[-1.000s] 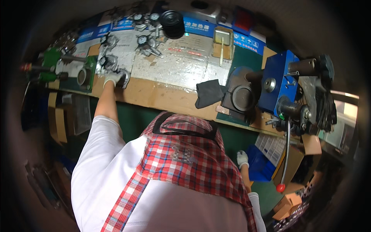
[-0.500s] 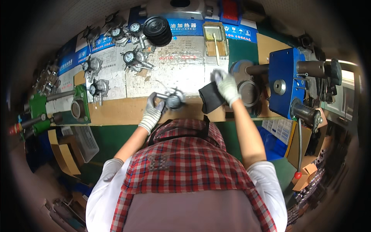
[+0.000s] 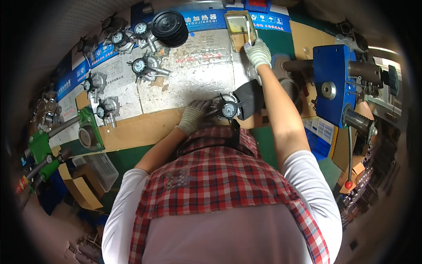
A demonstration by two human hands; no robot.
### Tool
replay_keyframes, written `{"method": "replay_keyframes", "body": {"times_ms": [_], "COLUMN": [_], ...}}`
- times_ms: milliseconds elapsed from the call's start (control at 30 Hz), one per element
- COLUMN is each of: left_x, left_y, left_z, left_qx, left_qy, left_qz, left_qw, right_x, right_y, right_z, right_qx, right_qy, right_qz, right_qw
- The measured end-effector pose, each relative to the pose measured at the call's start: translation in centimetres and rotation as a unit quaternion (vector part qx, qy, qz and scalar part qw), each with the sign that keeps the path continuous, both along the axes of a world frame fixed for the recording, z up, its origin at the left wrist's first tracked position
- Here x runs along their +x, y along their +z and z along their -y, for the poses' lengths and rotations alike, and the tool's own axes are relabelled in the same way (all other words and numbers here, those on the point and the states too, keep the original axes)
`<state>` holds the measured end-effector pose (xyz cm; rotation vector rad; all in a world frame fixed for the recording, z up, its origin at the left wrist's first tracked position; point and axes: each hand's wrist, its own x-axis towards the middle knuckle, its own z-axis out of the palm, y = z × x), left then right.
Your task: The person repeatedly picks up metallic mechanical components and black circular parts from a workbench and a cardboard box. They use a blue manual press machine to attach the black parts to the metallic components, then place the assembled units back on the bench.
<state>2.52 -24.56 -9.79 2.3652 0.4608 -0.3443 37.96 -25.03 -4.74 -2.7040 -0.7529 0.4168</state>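
Observation:
My left hand (image 3: 193, 118), in a striped knit glove, is closed round the side of a round metal pump-like part (image 3: 229, 108) at the bench's front edge. Its fingertips are dark and partly hidden. Against that part's right side lies a black piece of cloth or sheet (image 3: 250, 100). Farther off, my gloved right hand (image 3: 258, 53) is closed on a pale-handled brush (image 3: 248, 31), whose far end rests in a shallow metal tray (image 3: 228, 21) with yellowish contents. Several similar metal parts, one of them a pump-like part (image 3: 147, 67), stand on the cardboard to the left.
A stack of black discs (image 3: 169, 27) stands at the back. On the right is a blue press (image 3: 330, 86) with a red-knobbed lever (image 3: 348, 184). A green clamp fixture (image 3: 90, 130) sits at the left edge. White and blue crates are below the bench.
My right hand has let go of the black piece and moved up to the brush. My left hand has brought the metal part rightward, beside the black piece. The view has shifted slightly.

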Motion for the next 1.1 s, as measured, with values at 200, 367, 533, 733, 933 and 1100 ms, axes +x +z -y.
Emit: {"method": "replay_keyframes", "body": {"times_ms": [200,367,533,733,933,1100], "left_x": [1.6,8.7,7.1,3.1,2.6,2.7], "left_y": [0.8,-3.3,2.2,11.6,18.0,18.8], "left_z": [0.9,-0.2,-1.1,-4.9,-5.0,-5.2], "left_qx": [0.135,0.131,0.107,-0.380,-0.432,-0.475], "left_qy": [0.053,-0.153,-0.062,0.209,0.211,0.233], "left_qz": [0.099,0.135,0.089,0.006,0.008,0.004], "left_qw": [0.984,0.970,0.988,0.901,0.876,0.849], "right_x": [-3.9,-7.9,-10.0,-13.2,-14.0,-12.9], "right_y": [4.0,7.4,11.6,15.4,20.0,19.5], "right_z": [6.9,10.0,12.3,11.7,9.0,7.4], "right_qx": [0.137,0.302,0.300,0.178,0.035,0.005], "right_qy": [-0.066,-0.065,-0.083,0.234,0.425,0.468], "right_qz": [-0.074,-0.216,-0.368,-0.049,0.122,0.150], "right_qw": [0.986,0.926,0.876,0.954,0.896,0.871]}}
